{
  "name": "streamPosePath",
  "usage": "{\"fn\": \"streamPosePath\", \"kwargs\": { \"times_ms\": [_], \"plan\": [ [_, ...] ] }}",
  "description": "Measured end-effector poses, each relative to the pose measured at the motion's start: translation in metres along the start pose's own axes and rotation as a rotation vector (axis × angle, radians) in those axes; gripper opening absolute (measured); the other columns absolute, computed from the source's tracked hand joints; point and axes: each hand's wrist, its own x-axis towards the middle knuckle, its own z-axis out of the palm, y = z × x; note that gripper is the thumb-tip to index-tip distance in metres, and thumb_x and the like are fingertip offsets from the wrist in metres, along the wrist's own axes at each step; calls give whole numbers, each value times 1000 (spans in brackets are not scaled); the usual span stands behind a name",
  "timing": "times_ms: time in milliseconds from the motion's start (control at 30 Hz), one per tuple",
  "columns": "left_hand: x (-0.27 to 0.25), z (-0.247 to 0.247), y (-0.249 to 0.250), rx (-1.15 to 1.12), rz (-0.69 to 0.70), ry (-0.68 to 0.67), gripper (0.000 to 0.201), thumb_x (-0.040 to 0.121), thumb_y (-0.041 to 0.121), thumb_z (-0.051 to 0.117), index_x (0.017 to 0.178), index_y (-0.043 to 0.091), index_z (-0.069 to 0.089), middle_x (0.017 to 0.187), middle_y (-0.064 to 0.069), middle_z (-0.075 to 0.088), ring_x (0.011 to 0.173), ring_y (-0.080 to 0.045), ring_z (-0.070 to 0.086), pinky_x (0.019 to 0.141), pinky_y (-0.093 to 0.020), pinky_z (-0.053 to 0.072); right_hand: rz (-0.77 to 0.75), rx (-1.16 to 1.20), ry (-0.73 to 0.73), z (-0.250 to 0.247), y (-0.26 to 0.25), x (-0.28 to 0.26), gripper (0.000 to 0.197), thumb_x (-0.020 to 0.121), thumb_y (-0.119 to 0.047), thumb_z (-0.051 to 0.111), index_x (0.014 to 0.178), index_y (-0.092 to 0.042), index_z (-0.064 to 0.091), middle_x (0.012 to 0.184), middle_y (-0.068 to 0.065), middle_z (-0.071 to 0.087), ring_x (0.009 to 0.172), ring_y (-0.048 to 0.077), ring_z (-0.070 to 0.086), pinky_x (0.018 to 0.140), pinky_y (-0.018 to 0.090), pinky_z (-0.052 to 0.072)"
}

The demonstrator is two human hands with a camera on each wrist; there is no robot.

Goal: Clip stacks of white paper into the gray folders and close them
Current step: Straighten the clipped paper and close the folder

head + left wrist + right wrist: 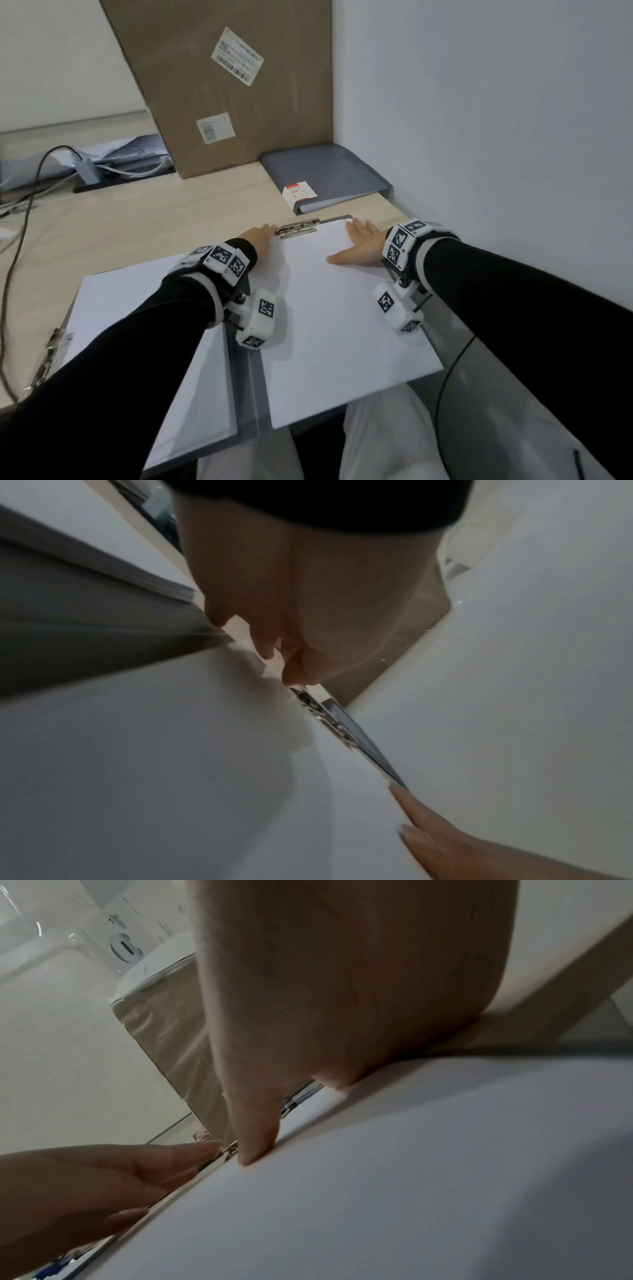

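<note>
An open gray folder [252, 394] lies on the desk edge over my lap. Each half carries a stack of white paper [342, 325]; the left stack [137, 308] has a metal clip [48, 356] at its outer edge. A second metal clip [298, 229] sits at the top of the right stack. My left hand [258, 234] reaches to that clip's left end, fingers extended and touching it [205, 1149]. Flat on the stack's top right corner lies my right hand [359, 245], pressing the paper [411, 1177] with thumb spread.
A closed gray folder [329, 171] with a red-and-white label lies at the back right against the wall [479, 120]. A large cardboard box [222, 85] leans behind it. Cables [20, 212] and an adapter run along the desk's [154, 219] left side.
</note>
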Motion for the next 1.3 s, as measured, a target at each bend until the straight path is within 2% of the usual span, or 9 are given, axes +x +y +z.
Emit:
{"fn": "streamPosePath", "kwargs": {
  "times_ms": [133, 233, 367, 467, 567, 700, 867, 1167, 1300],
  "plan": [
    [-28, 10, 0, -3, 118, -35, 52, 99, 11, 35, 149, 17, 26, 159, -3, 21, 146, -21, 21, 117, -27, 16, -19, 110, 31, -10, 1, -7, 78, 94, -56, 36, 153, -11, 10, 162, 3, 4, 150, 25, 1, 120, 39, 1],
    [-54, 22, 2, 68, 212, -121, 50, 98, 19, 40, 146, 24, 33, 158, 3, 23, 147, -19, 20, 121, -32, 14, -42, 244, 168, -14, 6, -21, 38, 96, -38, 46, 118, -9, 57, 124, 4, 57, 119, 15, 51, 104, 30, 30],
    [-75, 36, 5, 47, 232, -84, 45, 96, 20, 41, 142, 24, 42, 153, 0, 36, 142, -21, 32, 117, -33, 25, 45, 280, 367, 1, 21, -48, 21, 83, -13, 48, 86, -1, 66, 93, 18, 66, 96, 37, 61, 77, 33, 51],
    [-93, 42, 7, 45, 229, -70, 43, 96, 19, 40, 139, 24, 47, 150, -1, 41, 138, -22, 38, 113, -33, 29, 164, 346, 357, 17, 34, -72, 25, 80, -17, 48, 55, -15, 44, 62, 5, 51, 70, 29, 53, 60, 27, 43],
    [-112, 46, 10, 96, 236, -110, 43, 97, 17, 39, 140, 21, 46, 152, -2, 37, 139, -23, 36, 113, -32, 28, 204, 481, 242, 35, 44, -91, 26, 80, -33, 53, 72, -9, 58, 74, 10, 68, 71, 30, 68, 70, 34, 56],
    [-131, 49, 12, 225, 252, -202, 45, 98, 16, 35, 143, 12, 37, 155, -8, 27, 141, -25, 30, 114, -34, 25, 120, 790, 89, 48, 48, -105, 40, 85, -46, 58, 89, -6, 59, 82, 11, 63, 68, 27, 60, 78, 36, 53],
    [-135, 51, 10, 227, 253, -195, 57, 99, 19, 35, 152, 22, 13, 161, -2, 6, 148, -22, 16, 118, -31, 15, -122, 1043, 35, 41, 43, -132, 34, 86, -16, 59, 119, -6, 55, 126, 16, 62, 116, 34, 59, 106, 49, 42],
    [-132, 40, 1, -78, 302, -58, 55, 99, 21, 42, 150, 24, 23, 160, 2, 13, 147, -17, 19, 118, -27, 14, -265, 1115, 200, 18, 45, -136, 67, 87, 10, 50, 142, -25, 40, 133, 9, 58, 119, 32, 58, 105, 48, 42],
    [-127, 27, -8, -241, 276, 59, 53, 96, 19, 46, 147, 24, 33, 155, 0, 30, 133, -21, 42, 103, -28, 37, -265, 1083, 230, -11, 53, -137, 62, 88, 14, 44, 141, -18, 44, 132, 11, 58, 114, 31, 59, 105, 45, 43]
  ]
}}
